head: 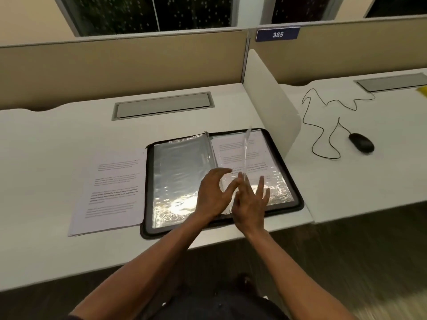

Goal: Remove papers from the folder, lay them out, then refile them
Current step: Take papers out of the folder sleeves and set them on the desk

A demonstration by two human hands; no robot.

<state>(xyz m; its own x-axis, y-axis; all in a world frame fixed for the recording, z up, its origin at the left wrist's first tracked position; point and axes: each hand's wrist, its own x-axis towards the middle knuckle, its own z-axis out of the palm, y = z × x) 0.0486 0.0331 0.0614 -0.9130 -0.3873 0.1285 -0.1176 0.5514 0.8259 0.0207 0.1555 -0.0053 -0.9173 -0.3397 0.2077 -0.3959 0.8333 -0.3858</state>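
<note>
**Hands at the open folder**

A black folder (pixel 291 181) lies open on the white desk (pixel 57 139), near the front edge. Inside it are shiny clear sleeves (pixel 182 172). One clear sleeve (pixel 245 153) stands up on its edge in the middle of the right half. A printed page (pixel 238 146) shows under the plastic on the right side.

A stack of papers (pixel 113 192) lies flat on the desk, just left of the folder and touching its edge.

Both hands are over the near middle of the folder. The left hand (pixel 213 196) has its fingers bent in a wide curve with the thumb apart. I cannot tell if it holds anything. The right hand (pixel 250 204) has straight, spread fingers, and they touch the bottom of the standing sleeve.

To the right, past a white divider (pixel 270 95), a black mouse (pixel 361 142) with a curly cord (pixel 323 125) sits on the next desk. A blue sign (pixel 277 34) on the far wall says 385.
</note>
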